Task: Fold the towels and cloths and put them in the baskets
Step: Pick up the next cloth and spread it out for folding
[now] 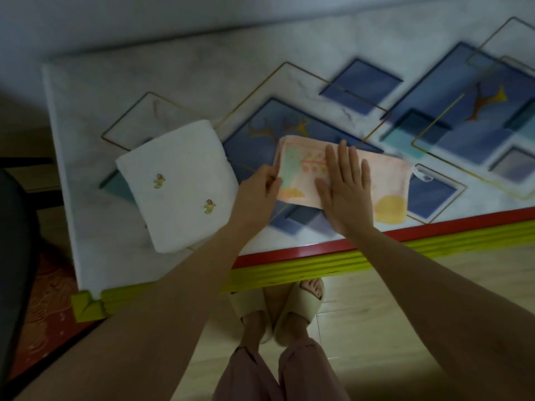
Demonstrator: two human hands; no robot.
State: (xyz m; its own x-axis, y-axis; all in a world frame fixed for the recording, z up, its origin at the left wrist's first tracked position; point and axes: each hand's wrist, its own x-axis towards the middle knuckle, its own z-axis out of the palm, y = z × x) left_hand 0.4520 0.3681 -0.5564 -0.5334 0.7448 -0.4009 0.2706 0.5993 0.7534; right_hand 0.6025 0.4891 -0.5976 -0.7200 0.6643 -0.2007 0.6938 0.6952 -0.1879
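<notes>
Both forearms reach over the table [86,175]: left hand [257,188] pinches the pink cloth [385,180], right hand [346,189] presses flat, white towel [179,186] already folded, no basket visible.

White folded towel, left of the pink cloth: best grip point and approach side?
Judging from its pose, take the white folded towel at its near short edge, from the person's side, fingers pinching all layers. That end lies closest to the table edge and is unobstructed; the pink cloth and both hands crowd its right side.
</notes>
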